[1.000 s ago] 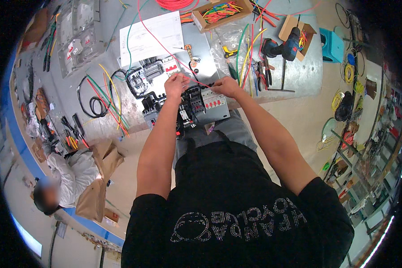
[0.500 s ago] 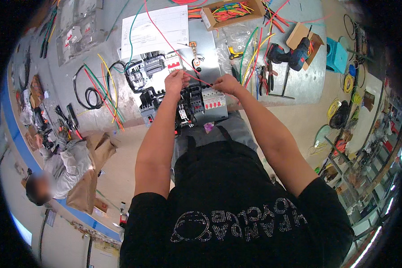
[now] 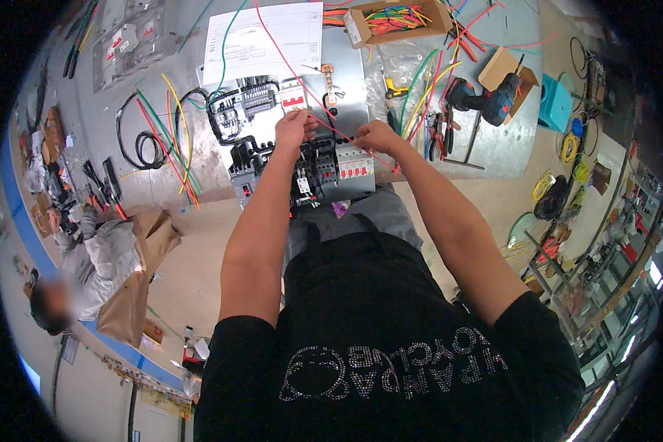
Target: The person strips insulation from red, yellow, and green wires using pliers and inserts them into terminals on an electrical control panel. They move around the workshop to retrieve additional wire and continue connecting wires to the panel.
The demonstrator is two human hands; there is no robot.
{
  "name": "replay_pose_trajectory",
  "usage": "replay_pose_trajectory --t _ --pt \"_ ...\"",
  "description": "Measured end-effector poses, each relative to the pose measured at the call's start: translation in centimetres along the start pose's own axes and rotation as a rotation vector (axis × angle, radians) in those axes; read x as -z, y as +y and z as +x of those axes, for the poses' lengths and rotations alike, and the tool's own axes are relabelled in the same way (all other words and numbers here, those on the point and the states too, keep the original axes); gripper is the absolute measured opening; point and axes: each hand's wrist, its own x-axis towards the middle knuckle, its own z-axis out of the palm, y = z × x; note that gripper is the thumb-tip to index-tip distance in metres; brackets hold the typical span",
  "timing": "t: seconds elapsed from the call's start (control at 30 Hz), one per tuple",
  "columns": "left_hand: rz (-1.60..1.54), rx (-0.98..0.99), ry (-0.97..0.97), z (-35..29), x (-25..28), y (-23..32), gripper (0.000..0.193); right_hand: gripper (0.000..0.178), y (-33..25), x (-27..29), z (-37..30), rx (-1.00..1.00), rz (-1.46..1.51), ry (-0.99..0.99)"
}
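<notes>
A thin red wire (image 3: 283,55) comes down from the far edge, over a white sheet, toward my hands. My right hand (image 3: 379,138) pinches it, and a length of red sticks out past those fingers toward my body. My left hand (image 3: 295,130) is closed with its fingertips together, and a red strand runs from them across to the right hand. Below both hands lies a metal mounting plate (image 3: 352,92) carrying black wiring and electrical parts. A breaker with red switches (image 3: 292,98) sits just beyond my left hand. A row of breakers (image 3: 355,169) is nearer me, below the right hand.
A printed sheet (image 3: 261,44) covers the plate's far part. To the right are a cordless drill (image 3: 486,99), pliers (image 3: 438,136) and loose coloured wires. A cardboard box of wires (image 3: 398,20) stands at the back. Another person (image 3: 99,272) works at the left.
My right hand has moved slightly right, and more red wire now sticks out beyond it. The left hand has barely moved. The view has shifted a little.
</notes>
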Motion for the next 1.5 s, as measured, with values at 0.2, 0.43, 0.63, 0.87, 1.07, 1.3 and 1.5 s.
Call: replay_pose_trajectory --t 0.2,0.43,0.63,0.87,1.07,1.3,1.5 --pt "-0.013 0.012 -0.027 0.3 0.3 -0.4 0.018 0.020 -0.2 -0.3 -0.5 0.078 0.007 0.046" --pt "-0.127 0.041 -0.066 0.1 0.8 -0.7 0.019 0.020 0.4 -0.6 -0.5 0.102 0.038 0.066" --pt "-0.154 0.087 -0.095 0.3 0.6 -1.4 0.024 0.018 0.6 -0.8 -0.5 0.105 0.065 0.080" --pt "-0.198 0.128 -0.090 -0.1 -0.3 -2.0 0.020 0.020 0.1 -0.9 -1.0 0.118 0.005 0.109" --pt "-0.206 0.133 -0.086 -0.2 -0.2 -2.0 0.019 0.021 0.1 -0.8 -1.0 0.136 -0.073 0.136" --pt "-0.220 0.127 -0.059 0.0 -0.3 -2.3 0.017 0.024 0.6 -0.7 -0.8 0.085 -0.040 0.080" --pt "-0.303 0.140 -0.077 0.0 -0.2 -2.7 0.016 0.018 0.3 -0.6 -1.1 0.098 0.018 0.076"
